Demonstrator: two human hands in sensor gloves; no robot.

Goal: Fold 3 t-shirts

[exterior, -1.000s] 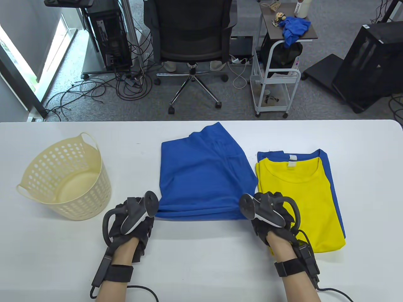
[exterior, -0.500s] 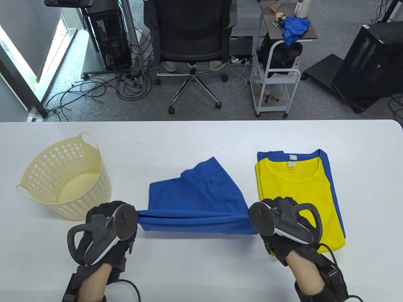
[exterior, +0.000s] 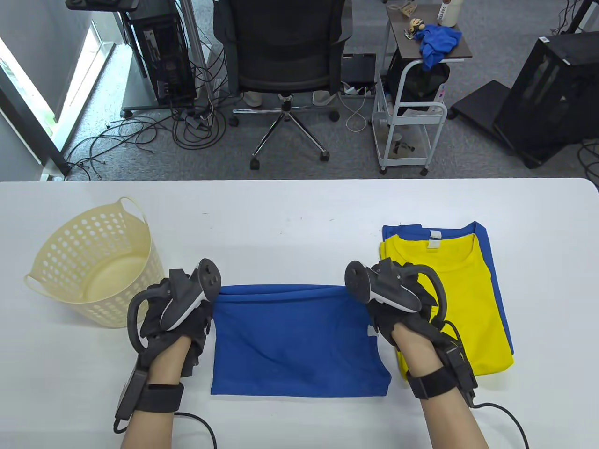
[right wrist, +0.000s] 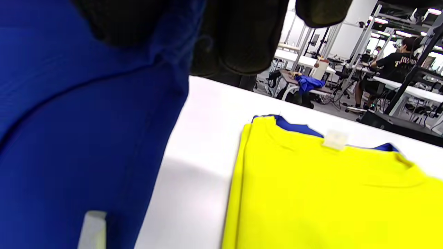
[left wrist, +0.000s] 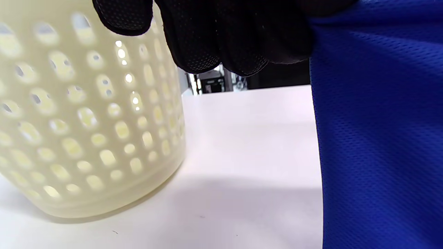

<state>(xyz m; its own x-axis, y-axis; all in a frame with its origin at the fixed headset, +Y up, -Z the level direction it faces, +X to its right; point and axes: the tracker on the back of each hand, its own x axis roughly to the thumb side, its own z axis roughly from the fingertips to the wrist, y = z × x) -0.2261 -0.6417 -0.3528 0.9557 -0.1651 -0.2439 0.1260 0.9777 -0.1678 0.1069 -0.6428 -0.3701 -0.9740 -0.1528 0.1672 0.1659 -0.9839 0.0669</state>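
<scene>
A blue t-shirt (exterior: 299, 346) lies folded as a rectangle near the table's front edge, between my hands. My left hand (exterior: 187, 313) grips its far left corner, with gloved fingers (left wrist: 221, 41) curled on the blue cloth (left wrist: 377, 138). My right hand (exterior: 398, 308) grips the far right corner, its fingers bunching the blue fabric (right wrist: 83, 138). To the right lies a folded yellow t-shirt (exterior: 449, 299) stacked on another folded blue t-shirt (exterior: 491, 262). The same yellow shirt (right wrist: 328, 193) fills the right wrist view's lower right.
A cream perforated basket (exterior: 93, 262) stands at the table's left, close to my left hand, and its wall (left wrist: 86, 114) fills the left wrist view. Beyond the white table (exterior: 299, 206) are an office chair (exterior: 285, 51) and a cart (exterior: 412, 93).
Both hands lifted the blue shirt's near edge, pulled the shirt toward the front of the table, then carried that edge away, folding the shirt over itself. The shirt now lies nearer me.
</scene>
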